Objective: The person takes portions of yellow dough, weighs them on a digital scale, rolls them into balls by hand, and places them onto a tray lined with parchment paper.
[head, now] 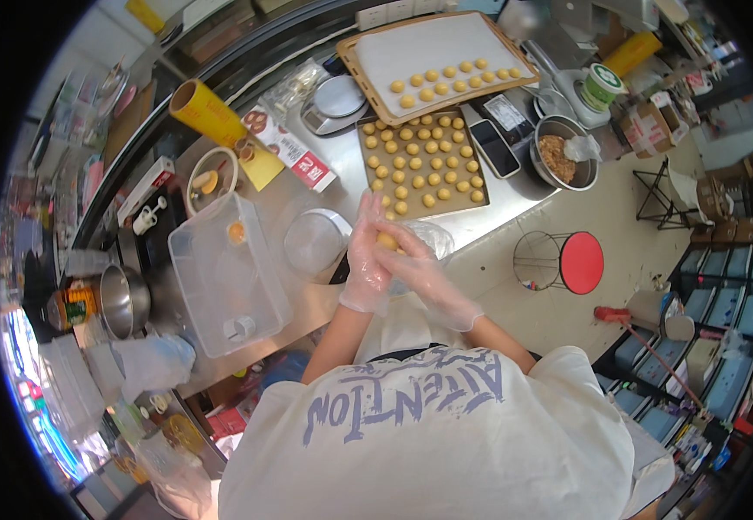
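Note:
Both hands wear clear plastic gloves and meet near the table's front edge. A yellow dough ball lies between the palms of my left hand and my right hand, partly covered by the fingers. Just beyond my fingertips, a baking tray holds rows of small yellow balls. Behind it, a paper-lined tray overlaps its far edge and bears two rows of similar balls. To the right, a metal bowl contains a brown crumbly filling and a crumpled piece of plastic.
A digital scale, a smartphone and a long cardboard box surround the trays. Left of my hands are a round clear lid and a translucent plastic bin. A red-topped stool stands on the floor at right.

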The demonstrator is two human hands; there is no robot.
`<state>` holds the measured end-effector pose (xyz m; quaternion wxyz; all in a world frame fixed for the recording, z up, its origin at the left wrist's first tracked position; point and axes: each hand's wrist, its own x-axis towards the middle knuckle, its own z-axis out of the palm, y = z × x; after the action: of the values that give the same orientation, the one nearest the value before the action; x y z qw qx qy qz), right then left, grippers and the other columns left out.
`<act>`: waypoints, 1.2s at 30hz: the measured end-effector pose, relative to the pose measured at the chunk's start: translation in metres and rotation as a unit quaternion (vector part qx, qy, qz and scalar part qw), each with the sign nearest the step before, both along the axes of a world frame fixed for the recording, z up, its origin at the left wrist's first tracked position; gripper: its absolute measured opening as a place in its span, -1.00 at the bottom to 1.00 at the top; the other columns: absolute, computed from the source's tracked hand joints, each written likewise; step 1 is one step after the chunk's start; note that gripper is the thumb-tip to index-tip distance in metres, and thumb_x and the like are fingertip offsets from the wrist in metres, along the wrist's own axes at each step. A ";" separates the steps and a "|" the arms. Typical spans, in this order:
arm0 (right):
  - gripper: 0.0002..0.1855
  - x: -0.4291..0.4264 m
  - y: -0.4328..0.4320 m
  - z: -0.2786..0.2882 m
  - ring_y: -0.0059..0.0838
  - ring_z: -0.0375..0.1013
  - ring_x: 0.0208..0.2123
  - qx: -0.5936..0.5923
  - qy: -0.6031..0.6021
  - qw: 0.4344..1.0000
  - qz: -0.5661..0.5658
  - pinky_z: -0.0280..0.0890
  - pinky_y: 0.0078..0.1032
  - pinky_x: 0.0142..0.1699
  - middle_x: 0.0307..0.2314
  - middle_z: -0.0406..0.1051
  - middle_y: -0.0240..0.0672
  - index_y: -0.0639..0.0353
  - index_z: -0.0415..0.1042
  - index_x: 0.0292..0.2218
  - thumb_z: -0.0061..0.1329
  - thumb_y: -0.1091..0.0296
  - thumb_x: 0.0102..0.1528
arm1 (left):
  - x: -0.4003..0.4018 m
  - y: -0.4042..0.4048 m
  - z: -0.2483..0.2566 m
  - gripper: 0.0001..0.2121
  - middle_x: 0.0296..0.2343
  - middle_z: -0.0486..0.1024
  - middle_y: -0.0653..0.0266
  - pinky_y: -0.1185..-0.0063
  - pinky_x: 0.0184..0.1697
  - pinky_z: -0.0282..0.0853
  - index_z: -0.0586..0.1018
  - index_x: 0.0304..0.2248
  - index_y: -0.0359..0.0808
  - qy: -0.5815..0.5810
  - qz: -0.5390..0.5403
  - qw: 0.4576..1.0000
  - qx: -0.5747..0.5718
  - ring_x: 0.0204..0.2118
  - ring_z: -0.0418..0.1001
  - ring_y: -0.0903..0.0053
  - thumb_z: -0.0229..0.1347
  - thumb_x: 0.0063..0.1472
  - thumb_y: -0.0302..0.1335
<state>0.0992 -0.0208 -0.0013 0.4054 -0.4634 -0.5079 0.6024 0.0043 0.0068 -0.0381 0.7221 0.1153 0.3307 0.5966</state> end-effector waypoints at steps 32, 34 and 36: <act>-0.72 0.301 0.456 -0.135 -0.29 0.37 -0.34 0.039 -0.449 0.889 -0.082 0.21 -0.50 -0.25 -0.40 0.38 -0.13 0.14 0.41 -0.33 -0.09 0.48 -0.18 | -0.002 -0.053 -0.104 -0.68 -0.20 0.31 0.09 0.45 0.01 0.07 0.37 -0.19 -0.35 0.701 -0.177 0.690 0.038 -0.09 0.22 0.23 -0.23 0.02 -0.62; -0.74 0.308 0.460 -0.141 -0.27 0.38 -0.37 0.093 -0.488 0.867 -0.041 0.23 -0.49 -0.26 -0.43 0.39 -0.13 0.08 0.42 -0.31 -0.09 0.42 -0.13 | -0.002 -0.055 -0.105 -0.68 -0.19 0.31 0.08 0.46 0.01 0.07 0.36 -0.18 -0.35 0.696 -0.177 0.695 0.033 -0.10 0.22 0.23 -0.22 0.02 -0.62; -0.75 0.312 0.465 -0.149 -0.28 0.38 -0.39 0.130 -0.484 0.865 -0.035 0.23 -0.49 -0.28 -0.43 0.40 -0.13 0.08 0.42 -0.30 -0.08 0.39 -0.12 | -0.004 -0.059 -0.111 -0.66 -0.19 0.30 0.06 0.44 0.01 0.08 0.35 -0.17 -0.34 0.690 -0.173 0.701 0.040 -0.10 0.22 0.21 -0.20 0.00 -0.64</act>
<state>0.4116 0.4445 -0.1505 0.1862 -0.6576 -0.6972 0.2163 0.0008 -0.0519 -0.1488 0.3769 0.5788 0.6866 0.2267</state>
